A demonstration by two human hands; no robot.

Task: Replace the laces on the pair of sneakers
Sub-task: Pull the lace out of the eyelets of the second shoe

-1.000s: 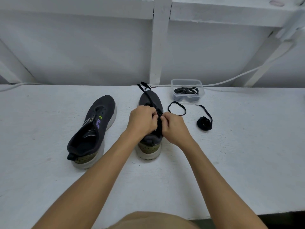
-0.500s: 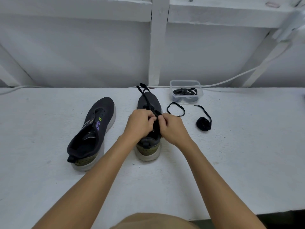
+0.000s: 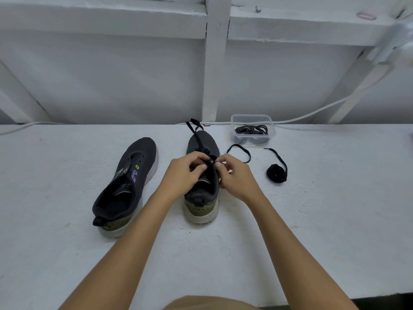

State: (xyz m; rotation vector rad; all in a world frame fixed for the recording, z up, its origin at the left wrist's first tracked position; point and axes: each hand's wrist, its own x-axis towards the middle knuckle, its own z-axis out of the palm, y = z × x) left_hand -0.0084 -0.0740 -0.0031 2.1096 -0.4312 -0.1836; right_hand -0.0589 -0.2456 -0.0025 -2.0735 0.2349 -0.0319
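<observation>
Dark grey sneakers (image 3: 127, 182) with olive heels; black laces (image 3: 277, 173); white table (image 3: 335, 209).

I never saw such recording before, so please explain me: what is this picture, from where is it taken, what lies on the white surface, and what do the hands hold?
There is no machine here. A person wears a camera on the head, so the single picture looks forward and down at their own two bare arms. On the white table stand two dark sneakers. The left sneaker has no lace. The left hand and right hand work over the middle sneaker, each pinching a black lace being threaded through it. To the right lie a rolled-up lace and a clear plastic box with more laces inside.
</observation>
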